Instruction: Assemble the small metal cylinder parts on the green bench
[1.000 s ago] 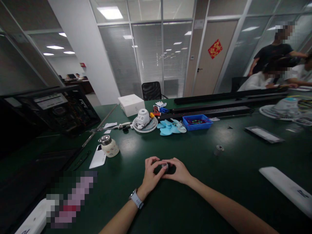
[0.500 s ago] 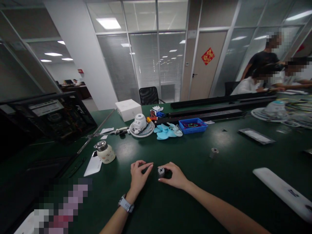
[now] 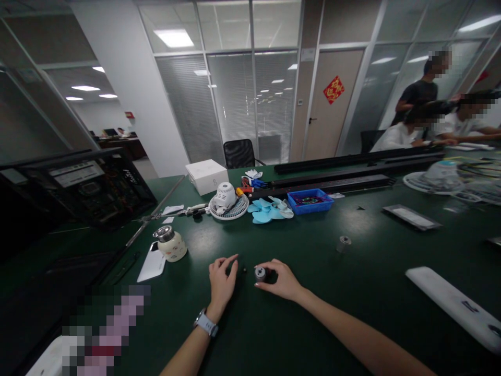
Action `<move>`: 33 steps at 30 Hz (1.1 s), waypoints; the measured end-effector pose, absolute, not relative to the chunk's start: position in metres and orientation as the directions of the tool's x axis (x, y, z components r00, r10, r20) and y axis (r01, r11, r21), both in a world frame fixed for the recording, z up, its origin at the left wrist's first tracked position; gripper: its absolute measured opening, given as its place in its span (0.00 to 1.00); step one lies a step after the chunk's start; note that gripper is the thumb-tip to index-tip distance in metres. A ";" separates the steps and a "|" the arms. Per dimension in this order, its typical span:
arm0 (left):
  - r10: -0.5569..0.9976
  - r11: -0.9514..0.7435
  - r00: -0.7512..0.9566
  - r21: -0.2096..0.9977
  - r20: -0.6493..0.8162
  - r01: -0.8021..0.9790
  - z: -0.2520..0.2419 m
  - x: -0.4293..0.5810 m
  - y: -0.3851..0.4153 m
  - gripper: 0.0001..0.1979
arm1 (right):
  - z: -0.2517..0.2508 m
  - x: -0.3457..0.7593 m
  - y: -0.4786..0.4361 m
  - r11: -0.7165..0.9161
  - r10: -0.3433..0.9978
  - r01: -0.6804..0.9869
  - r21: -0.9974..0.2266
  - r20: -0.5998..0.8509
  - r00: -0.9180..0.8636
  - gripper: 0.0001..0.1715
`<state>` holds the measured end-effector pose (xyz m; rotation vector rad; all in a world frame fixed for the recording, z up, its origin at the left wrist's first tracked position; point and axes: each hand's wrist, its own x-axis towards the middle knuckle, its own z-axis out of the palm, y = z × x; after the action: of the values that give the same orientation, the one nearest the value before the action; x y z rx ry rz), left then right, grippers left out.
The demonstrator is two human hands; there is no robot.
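Observation:
Between the thumb and fingers of my right hand (image 3: 282,281) is a small grey cylindrical motor (image 3: 260,273), upright on the green tabletop (image 3: 313,318). Just left of it lies a tiny dark part (image 3: 245,270), too small to name. My left hand (image 3: 223,282), with a watch (image 3: 205,322) on its wrist, is beside that part, thumb and fingers apart and holding nothing. A second, similar metal cylinder (image 3: 344,244) stands on the table to the right, out of reach of both hands' fingers.
Farther back are a white fan housing (image 3: 228,202), light-blue fan blades (image 3: 266,210), a blue tray (image 3: 310,203) of small parts and a white box (image 3: 206,177). A cream jar (image 3: 172,246) and a white phone (image 3: 152,263) are left; a long white panel (image 3: 454,308) lies right. People sit across the table.
My left thumb and fingers have parted and drawn slightly left, and the tiny dark part now shows on the table. My right hand keeps its grip on the motor.

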<state>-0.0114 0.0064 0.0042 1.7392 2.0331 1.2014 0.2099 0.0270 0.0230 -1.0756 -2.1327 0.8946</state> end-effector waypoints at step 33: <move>0.953 0.034 -0.253 0.772 0.166 0.635 -0.001 -0.015 0.007 0.12 | 0.051 0.266 0.007 0.515 0.857 0.685 -0.516 0.324 -0.400 0.28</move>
<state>-0.0153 0.0068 -0.0007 1.6063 1.9220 1.0849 0.2659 0.0075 0.0514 -1.2541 -2.2015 0.4070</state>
